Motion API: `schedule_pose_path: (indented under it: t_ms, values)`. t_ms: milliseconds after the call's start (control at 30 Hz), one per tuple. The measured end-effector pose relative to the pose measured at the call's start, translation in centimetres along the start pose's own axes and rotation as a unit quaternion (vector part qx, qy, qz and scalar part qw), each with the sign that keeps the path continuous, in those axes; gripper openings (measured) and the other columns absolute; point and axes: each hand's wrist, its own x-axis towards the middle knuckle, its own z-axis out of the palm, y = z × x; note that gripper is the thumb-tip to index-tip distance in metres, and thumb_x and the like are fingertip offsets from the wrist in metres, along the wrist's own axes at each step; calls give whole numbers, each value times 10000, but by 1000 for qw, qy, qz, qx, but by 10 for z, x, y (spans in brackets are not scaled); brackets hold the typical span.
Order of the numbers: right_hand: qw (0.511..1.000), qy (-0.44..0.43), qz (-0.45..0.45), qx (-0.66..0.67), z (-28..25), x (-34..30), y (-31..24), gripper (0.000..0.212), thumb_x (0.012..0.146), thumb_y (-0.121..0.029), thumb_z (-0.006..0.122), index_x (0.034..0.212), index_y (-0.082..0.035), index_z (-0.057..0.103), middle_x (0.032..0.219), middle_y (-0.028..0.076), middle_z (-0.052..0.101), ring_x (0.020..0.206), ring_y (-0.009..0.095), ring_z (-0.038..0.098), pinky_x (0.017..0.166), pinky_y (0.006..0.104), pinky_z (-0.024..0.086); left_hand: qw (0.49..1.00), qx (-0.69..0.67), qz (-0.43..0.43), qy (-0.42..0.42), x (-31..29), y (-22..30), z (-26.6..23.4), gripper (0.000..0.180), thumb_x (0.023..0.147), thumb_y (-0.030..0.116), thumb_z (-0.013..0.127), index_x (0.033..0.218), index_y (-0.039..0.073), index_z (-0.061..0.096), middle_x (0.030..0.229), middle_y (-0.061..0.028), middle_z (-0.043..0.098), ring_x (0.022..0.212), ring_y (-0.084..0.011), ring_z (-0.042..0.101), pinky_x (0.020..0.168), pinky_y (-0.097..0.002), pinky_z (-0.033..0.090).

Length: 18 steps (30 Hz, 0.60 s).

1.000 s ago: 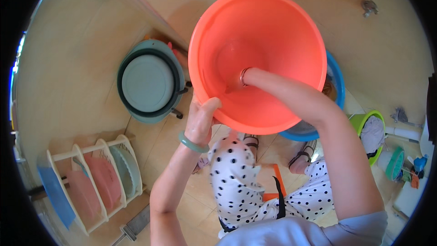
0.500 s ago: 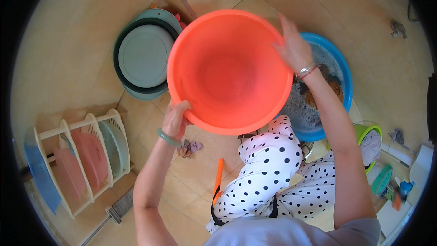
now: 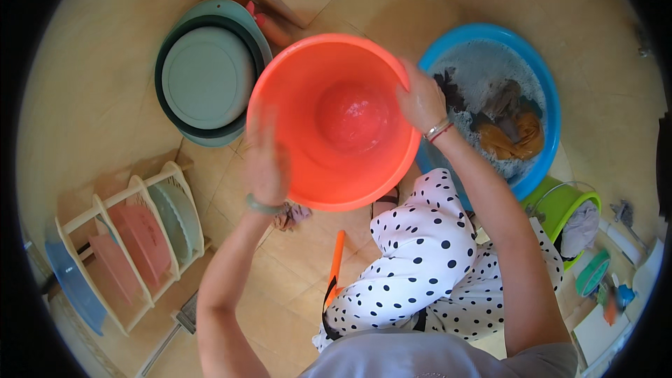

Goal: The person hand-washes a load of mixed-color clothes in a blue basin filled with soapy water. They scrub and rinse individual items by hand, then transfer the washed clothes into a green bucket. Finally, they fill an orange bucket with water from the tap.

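An orange-red plastic basin [image 3: 308, 168], its inside wet and shiny at the bottom, is in front of me. My right hand [image 3: 424, 98] grips its right rim, thumb on the inner side. At the left rim, my left hand [image 3: 268, 161] is blurred by motion, its fingers stretched out and not wrapped round the edge. To the right stands a large blue tub [image 3: 551, 108] of sudsy water. Dark and brown clothes [image 3: 516, 136] soak in it.
A grey-green folding basin [image 3: 210, 80] stands at the left back. Nearer are a cream rack [image 3: 136, 245] holding several basins, a crumpled cloth [image 3: 292, 217] on the floor and an orange stick-like piece [image 3: 337, 255]. A green bucket [image 3: 556, 213] with grey cloth stands at right.
The orange-red basin has moved slightly left, uncovering more of the blue tub. My left hand has let go of the rim; my right hand has come down and taken hold of it.
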Motion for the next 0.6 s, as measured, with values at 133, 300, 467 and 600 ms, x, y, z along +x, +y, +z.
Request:
schedule_pose_path:
  t_ms: [133, 300, 467, 600]
  values:
    - [999, 3, -1, 39, 22, 13, -13, 393, 895, -147, 561, 1270, -89, 457, 1104, 230, 617, 936, 433, 616, 747, 490, 524, 944, 327, 39, -22, 62, -70, 58, 620, 956, 292, 441, 1500, 53, 264, 1535, -173, 249, 1302, -265, 336, 1030, -358, 330]
    - [998, -36, 2, 58, 21, 12, -8, 371, 901, -131, 555, 1253, -69, 456, 1003, 240, 634, 867, 444, 619, 699, 514, 507, 902, 421, -80, 51, 133, -173, 99, 838, 965, 572, 399, 1517, -10, 156, 1597, -191, 108, 1474, -347, 114, 1197, -448, 145]
    - [997, -15, -4, 76, 20, 8, 4, 360, 896, -93, 554, 1240, -53, 454, 980, 240, 634, 840, 452, 615, 675, 509, 503, 876, 472, -80, -61, 154, -175, 177, 766, 991, 518, 337, 1528, 11, 134, 1596, -193, 116, 1479, -347, 84, 1197, -483, 103]
    - [994, -9, -26, 102, 26, 9, -13, 350, 893, -93, 558, 1229, -54, 465, 966, 233, 638, 834, 447, 620, 667, 502, 504, 772, 633, 48, -31, 160, -182, 200, 669, 1013, 436, 276, 1533, 36, 146, 1602, -156, 137, 1485, -317, 84, 1199, -495, 72]
